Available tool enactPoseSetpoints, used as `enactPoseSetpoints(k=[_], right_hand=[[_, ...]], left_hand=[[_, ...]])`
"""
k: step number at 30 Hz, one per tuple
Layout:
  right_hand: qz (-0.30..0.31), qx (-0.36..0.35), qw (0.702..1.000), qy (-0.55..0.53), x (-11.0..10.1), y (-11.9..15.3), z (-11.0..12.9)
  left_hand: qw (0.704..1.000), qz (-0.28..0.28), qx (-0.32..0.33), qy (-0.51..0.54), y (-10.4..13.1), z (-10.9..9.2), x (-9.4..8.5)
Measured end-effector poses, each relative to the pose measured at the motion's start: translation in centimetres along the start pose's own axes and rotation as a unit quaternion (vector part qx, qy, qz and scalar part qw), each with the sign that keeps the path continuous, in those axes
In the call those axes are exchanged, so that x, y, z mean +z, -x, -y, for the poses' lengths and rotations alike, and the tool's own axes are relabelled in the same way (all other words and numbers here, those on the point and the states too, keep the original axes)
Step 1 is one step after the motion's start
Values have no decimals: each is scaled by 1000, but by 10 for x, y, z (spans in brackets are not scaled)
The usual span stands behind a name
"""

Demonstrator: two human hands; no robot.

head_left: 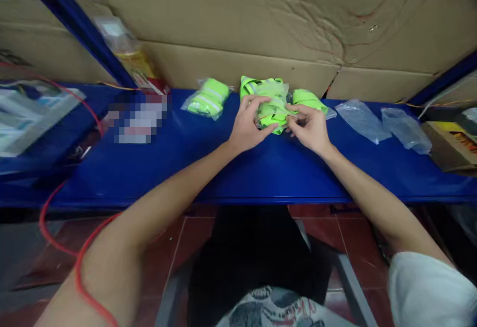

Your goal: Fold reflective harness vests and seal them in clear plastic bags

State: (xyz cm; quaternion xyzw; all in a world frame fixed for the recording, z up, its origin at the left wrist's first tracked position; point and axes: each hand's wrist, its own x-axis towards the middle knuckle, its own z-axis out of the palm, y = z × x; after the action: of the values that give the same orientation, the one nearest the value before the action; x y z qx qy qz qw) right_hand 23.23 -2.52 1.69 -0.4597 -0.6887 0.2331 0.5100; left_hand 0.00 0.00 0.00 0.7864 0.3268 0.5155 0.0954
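Between my two hands, near the back of the blue table (238,173), is a clear plastic bag (274,106) with neon yellow-green reflective strap in it. My left hand (248,124) grips the bag's left side, thumb below and fingers above. The fingertips of my right hand (311,127) pinch the bag's right edge. Behind it lies more loose neon reflective strap (250,84), partly hidden by the bag. A bagged neon bundle (208,98) with silver stripes lies to the left. Another bagged bundle (307,99) sits just behind my right hand.
Two flat clear bags (362,120) (406,129) lie on the right, beside an open cardboard box (452,143). A bottle with a yellow and red label (139,66) stands back left, near a blue post (82,24). A red hose (80,262) hangs by my left arm. Cardboard (223,19) lines the back.
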Motion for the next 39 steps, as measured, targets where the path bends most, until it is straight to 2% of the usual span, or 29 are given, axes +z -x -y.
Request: enactPoseSetpoints(k=[4,7,13,23,30,34,39], right_hand=[[8,18,1000,-20,2,0,-2],[0,2,1000,0,0,0,0],[1,-57,995,80,-2,0,1],[2,-48,997,59,-1,-2,-14],[-16,-77,992,100,0,3,2],[2,-73,992,102,-2,3,3],[-12,-54,998,42,0,-1,-10]], left_hand=[[999,26,-24,-2,0,-2,-2],[999,27,-33,30,-1,1,-4],[995,8,-45,92,-2,11,-1],[987,-23,-71,144,5,26,12],[988,-22,-56,141,4,33,10],[989,-12,-43,138,3,31,9],[996,3,-23,84,1,18,8]])
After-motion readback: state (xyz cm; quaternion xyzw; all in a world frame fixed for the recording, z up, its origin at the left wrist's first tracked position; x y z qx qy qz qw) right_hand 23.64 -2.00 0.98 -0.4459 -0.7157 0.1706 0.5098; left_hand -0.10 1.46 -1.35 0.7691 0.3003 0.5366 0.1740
